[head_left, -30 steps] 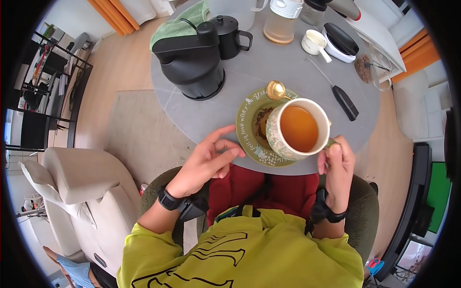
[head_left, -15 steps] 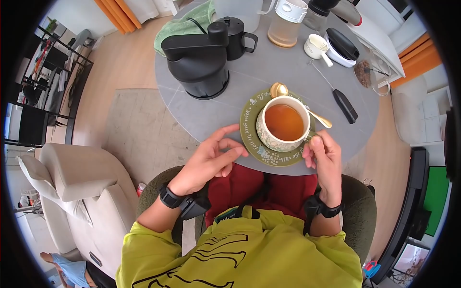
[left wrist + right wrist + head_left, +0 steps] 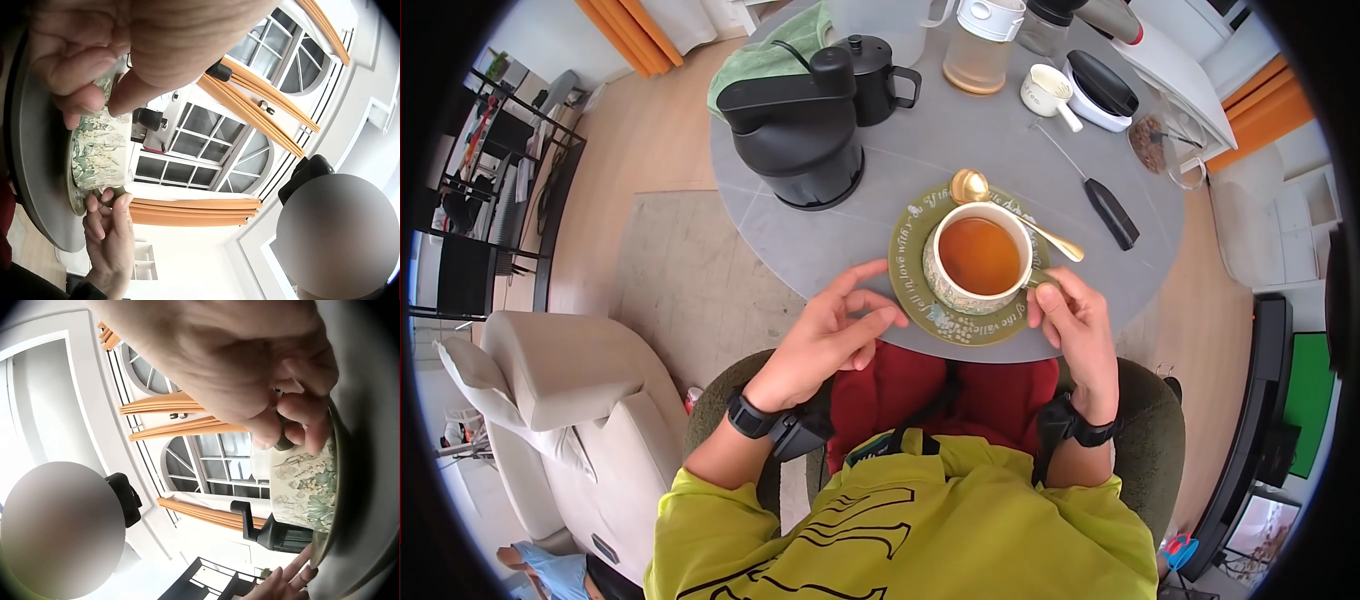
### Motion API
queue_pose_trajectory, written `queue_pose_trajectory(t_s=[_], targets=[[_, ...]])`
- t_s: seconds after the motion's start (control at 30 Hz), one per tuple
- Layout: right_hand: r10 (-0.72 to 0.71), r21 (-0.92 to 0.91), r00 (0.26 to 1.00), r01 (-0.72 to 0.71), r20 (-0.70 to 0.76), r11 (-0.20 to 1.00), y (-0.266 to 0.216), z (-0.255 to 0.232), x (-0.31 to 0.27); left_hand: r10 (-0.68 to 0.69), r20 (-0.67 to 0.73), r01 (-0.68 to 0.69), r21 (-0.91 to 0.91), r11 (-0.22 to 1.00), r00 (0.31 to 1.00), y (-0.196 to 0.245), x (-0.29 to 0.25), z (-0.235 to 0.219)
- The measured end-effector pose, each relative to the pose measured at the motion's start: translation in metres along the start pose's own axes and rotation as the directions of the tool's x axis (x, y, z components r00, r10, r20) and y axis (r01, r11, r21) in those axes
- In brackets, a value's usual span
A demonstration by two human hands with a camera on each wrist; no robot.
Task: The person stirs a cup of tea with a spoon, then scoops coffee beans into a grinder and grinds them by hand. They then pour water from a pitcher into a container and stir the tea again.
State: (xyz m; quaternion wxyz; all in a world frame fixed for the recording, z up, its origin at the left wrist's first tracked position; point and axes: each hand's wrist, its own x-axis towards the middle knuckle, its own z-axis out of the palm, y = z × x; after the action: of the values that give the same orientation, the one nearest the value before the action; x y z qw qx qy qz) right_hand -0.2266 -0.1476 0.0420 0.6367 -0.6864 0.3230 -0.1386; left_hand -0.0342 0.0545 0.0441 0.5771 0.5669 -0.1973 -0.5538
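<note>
A floral cup (image 3: 966, 292) of amber liquid stands on a green saucer (image 3: 908, 262) near the table's front edge. The right hand (image 3: 1080, 325) pinches the cup's green handle (image 3: 284, 441) between thumb and fingers. At the saucer's left rim, the left hand (image 3: 825, 335) lies with fingers loosely bent, a fingertip at or close to the rim. A gold spoon (image 3: 1055, 238) rests on the saucer behind the cup. In the left wrist view the cup's flowered side (image 3: 100, 156) is upright between both hands.
Farther back on the grey table (image 3: 880, 170) stand a black grinder-like device (image 3: 800, 140), a black pot (image 3: 874, 80), a lidded glass jar (image 3: 978, 50), a white scoop (image 3: 1045, 90) and a glass jug (image 3: 1150, 142). A black-handled frother (image 3: 1111, 213) lies to the right.
The right hand has brought the cup down from a tilted, raised position at the right onto the saucer, uncovering the spoon's handle. The left hand has stayed by the saucer.
</note>
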Motion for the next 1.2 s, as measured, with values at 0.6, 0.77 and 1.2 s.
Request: queue_pose_trajectory(t_s=[0.6,0.77,1.2], targets=[[-0.324,-0.416,0.838,0.129,-0.44,0.9,-0.001,-0.03,0.012,0.038,-0.027,-0.038,0.03,0.999,0.999,-0.004,0.0,0.003],[-0.26,-0.402,0.927,0.137,-0.269,0.905,0.016,-0.027,0.026,0.039,-0.029,-0.038,0.022,0.999,0.999,-0.005,-0.002,0.003],[-0.156,-0.189,0.958,0.112,-0.239,0.976,0.018,-0.021,0.035,0.047,0.006,-0.047,0.092,0.995,0.999,-0.005,-0.004,0.009]])
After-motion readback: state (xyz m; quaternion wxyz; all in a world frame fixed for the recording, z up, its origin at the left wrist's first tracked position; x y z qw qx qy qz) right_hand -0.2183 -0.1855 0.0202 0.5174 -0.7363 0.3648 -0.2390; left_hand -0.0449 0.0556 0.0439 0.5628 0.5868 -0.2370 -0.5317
